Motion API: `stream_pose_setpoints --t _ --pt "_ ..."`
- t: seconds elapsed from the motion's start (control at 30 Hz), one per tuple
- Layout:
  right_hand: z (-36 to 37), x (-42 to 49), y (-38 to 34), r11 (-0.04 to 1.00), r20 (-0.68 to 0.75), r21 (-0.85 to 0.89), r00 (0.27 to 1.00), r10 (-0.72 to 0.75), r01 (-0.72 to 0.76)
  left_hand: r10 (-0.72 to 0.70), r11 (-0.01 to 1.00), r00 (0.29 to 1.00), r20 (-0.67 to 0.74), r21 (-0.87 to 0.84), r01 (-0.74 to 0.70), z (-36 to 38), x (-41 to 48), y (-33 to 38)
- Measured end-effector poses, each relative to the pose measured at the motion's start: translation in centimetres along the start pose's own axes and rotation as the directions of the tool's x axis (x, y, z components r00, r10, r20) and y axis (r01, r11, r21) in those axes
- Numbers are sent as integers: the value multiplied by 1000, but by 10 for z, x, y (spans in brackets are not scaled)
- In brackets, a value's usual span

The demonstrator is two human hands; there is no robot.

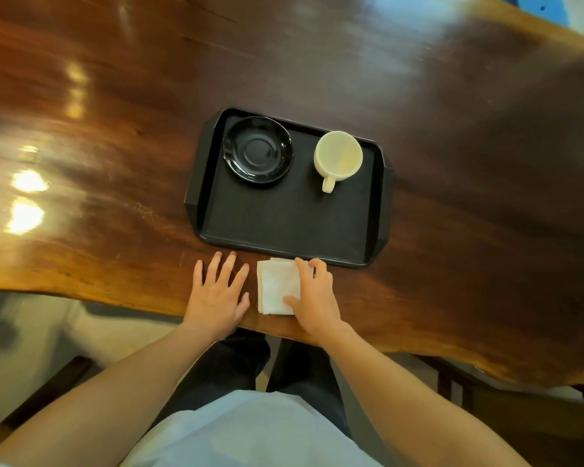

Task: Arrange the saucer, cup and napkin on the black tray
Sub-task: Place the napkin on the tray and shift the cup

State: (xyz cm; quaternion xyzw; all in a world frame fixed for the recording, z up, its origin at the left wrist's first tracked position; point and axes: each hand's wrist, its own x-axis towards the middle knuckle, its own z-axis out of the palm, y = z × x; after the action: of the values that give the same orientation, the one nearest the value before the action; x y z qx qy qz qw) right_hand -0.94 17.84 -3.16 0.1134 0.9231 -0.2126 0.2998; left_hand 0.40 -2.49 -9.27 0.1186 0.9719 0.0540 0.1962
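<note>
One black tray [284, 224], one black saucer [257, 152], one cream cup [338, 156] and one folded white napkin [277, 287] are in view. The saucer sits in the tray's far left corner; the cup stands upright at the far right, apart from the saucer, handle pointing near. The napkin lies on the table just near of the tray. The right hand [314, 298] pinches its right edge, fingers on top. The left hand [216, 294] rests flat, fingers spread, just left of it, holding nothing. The wooden table [115, 163] is glossy, with lamp reflections at left.
</note>
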Motion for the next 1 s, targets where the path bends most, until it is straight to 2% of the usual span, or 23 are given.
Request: stream_pose_setpoints --t 0.13,0.3,0.37,0.47,0.57,0.67,0.77,0.9,1.0 --pt "6 4 -5 986 -78 102 987 143 -134 8 1000 1000 -11 -2 -8 2 -1 -2" --pt "11 8 -8 892 -59 347 942 329 -290 21 1000 999 -33 -12 -22 6 -2 -4" --pt "12 7 -6 827 -13 448 922 386 -340 24 999 999 -38 -22 -25 7 -3 -6" --pt "10 2 0 697 151 564 885 439 -442 28 999 998 -53 -40 -30 14 -6 -9" --pt "1 -1 5 605 277 659 892 357 -447 30 999 997 -69 -35 -32 20 -7 -10" --pt "-23 1 6 473 381 768 902 204 -431 26 999 997 -77 -32 -29 23 -4 -10" --pt "-51 13 -1 332 383 865 922 50 -377 28 999 995 -96 -43 -32 27 -4 -11" --pt "-75 52 -23 336 323 888 946 26 -313 39 997 992 -120 -62 -47 28 -7 -11" --pt "-79 81 -38 403 307 864 950 52 -302 38 997 987 -153 -65 -49 29 -7 -14"
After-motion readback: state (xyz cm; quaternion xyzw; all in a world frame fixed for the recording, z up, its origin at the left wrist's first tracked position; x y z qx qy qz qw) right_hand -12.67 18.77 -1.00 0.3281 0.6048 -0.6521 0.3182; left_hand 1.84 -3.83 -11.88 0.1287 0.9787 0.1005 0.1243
